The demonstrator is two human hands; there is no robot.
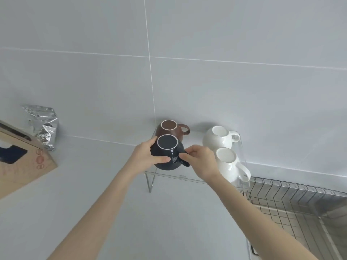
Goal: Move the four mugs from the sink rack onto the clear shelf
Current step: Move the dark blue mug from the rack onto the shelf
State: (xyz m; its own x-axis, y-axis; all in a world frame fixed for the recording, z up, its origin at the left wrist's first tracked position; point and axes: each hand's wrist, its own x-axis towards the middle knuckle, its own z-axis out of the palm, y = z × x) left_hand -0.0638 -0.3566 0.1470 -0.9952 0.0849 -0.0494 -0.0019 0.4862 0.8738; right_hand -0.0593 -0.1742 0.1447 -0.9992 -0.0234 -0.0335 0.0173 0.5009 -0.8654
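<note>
On the clear shelf (pixel 169 175) against the wall stand several mugs, all upside down. A dark navy mug (pixel 167 152) sits at the front left, with my left hand (pixel 145 155) wrapped around its left side and my right hand (pixel 200 160) pinching its handle on the right. Behind it is a brown mug (pixel 170 128) with its handle pointing right. Two white mugs fill the right side, one at the back (pixel 218 137) and one at the front (pixel 230 164).
The wire sink rack (pixel 296 197) lies at the lower right over the sink, with no mugs visible on it. At the left are a crumpled foil bag (pixel 44 124) and a cardboard box (pixel 20 158). A grey tiled wall rises behind the shelf.
</note>
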